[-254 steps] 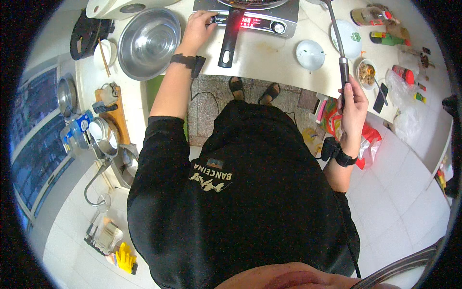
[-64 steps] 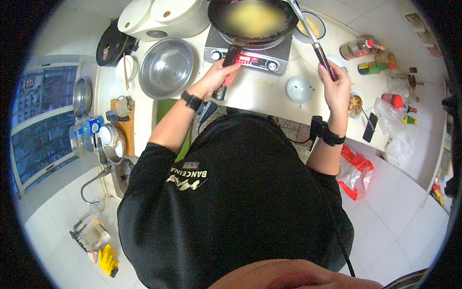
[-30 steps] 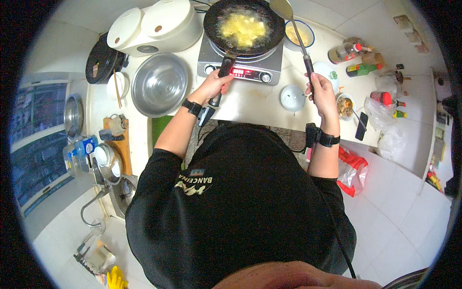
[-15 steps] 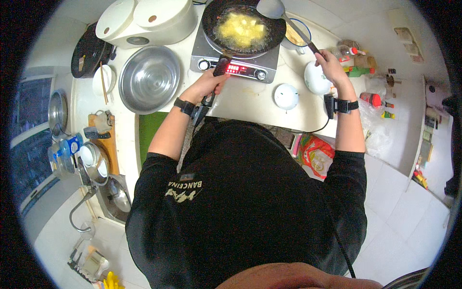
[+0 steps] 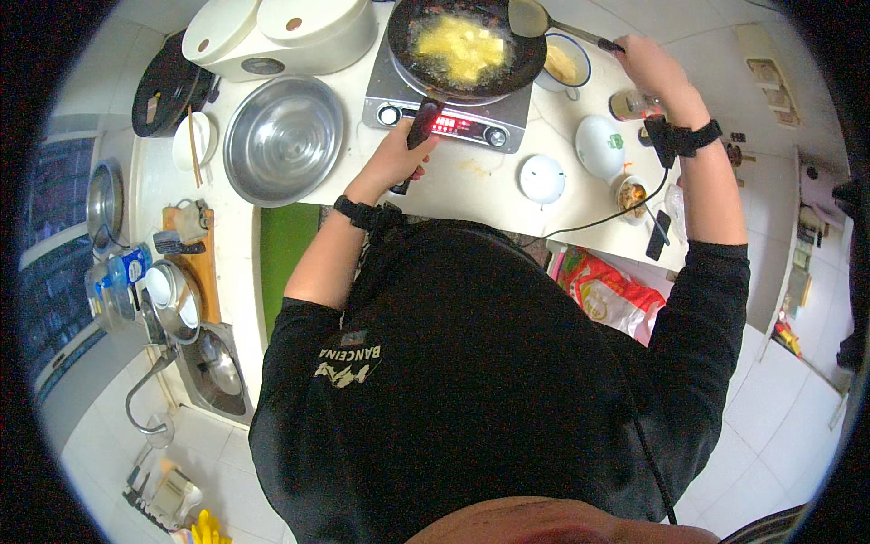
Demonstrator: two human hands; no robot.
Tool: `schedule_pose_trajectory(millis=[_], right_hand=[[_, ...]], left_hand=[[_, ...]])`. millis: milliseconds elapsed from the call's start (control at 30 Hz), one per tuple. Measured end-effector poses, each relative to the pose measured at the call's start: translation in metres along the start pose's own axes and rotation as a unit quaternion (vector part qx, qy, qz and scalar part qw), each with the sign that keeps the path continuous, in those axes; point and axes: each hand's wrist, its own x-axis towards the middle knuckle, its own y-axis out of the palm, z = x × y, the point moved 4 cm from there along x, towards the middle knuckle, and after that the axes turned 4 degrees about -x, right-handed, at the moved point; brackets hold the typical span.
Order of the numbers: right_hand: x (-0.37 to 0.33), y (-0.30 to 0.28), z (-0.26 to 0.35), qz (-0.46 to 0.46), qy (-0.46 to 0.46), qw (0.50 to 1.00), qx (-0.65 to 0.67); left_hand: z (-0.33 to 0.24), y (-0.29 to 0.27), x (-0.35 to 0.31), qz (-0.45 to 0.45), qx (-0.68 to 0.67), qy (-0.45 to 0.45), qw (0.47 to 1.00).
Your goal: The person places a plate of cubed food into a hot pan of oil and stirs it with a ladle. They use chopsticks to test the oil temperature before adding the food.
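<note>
My left hand (image 5: 391, 159) is closed round the dark handle of a black wok (image 5: 519, 68), which sits on an induction cooker (image 5: 498, 113) with a lit red display. Yellow chunks of food (image 5: 460, 50) lie in bubbling oil inside it. Out to the right, my right hand (image 5: 654, 71) grips the dark handle end of a spatula (image 5: 528, 18). Its grey blade hangs over the wok's right rim, apart from the food. Below the handle stands a white, blue-rimmed mug (image 5: 587, 71) with something pale yellow in it.
Left of the cooker lie a large metal basin (image 5: 237, 150) and a white two-lidded container (image 5: 317, 54). A small white dish (image 5: 542, 179), an upturned-looking white bowl (image 5: 598, 145) and a small bowl of brownish bits (image 5: 632, 198) stand to the right. A cable (image 5: 580, 228) runs from my right wrist.
My right hand has moved right and up, drawing the spatula from above the wok to its right rim and lying flatter. My left hand keeps hold of the wok handle.
</note>
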Motion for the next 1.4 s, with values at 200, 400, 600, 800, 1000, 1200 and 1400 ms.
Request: schedule_pose_trajectory(millis=[200,400,600,800,1000,1200,1400], right_hand=[[0.012,-0.012,-0.003,0.017,0.000,1.000,0.001],[-0.019,0.002,-0.011,-0.019,0.027,0.991,0.131],[-0.073,0.020,0.002,-0.068,0.126,0.969,0.201],[-0.125,0.026,0.018,-0.132,0.150,0.920,0.338],[-0.148,0.039,0.032,-0.158,0.189,0.875,0.417],[-0.152,0.051,0.040,-0.153,0.176,0.865,0.444],[-0.154,0.056,0.045,-0.153,0.182,0.868,0.437]], left_hand=[[0.013,-0.002,-0.005,-0.012,0.011,-0.002,1.000],[0.028,0.001,0.015,0.070,-0.196,-0.079,0.975],[0.030,0.029,0.022,0.084,-0.165,-0.061,0.981],[0.006,0.056,-0.007,0.070,-0.197,-0.035,0.977],[-0.013,0.053,-0.008,0.053,-0.108,0.023,0.992],[-0.007,0.038,-0.045,0.025,-0.150,-0.069,0.986],[-0.019,0.046,-0.016,0.042,-0.136,0.000,0.990]])
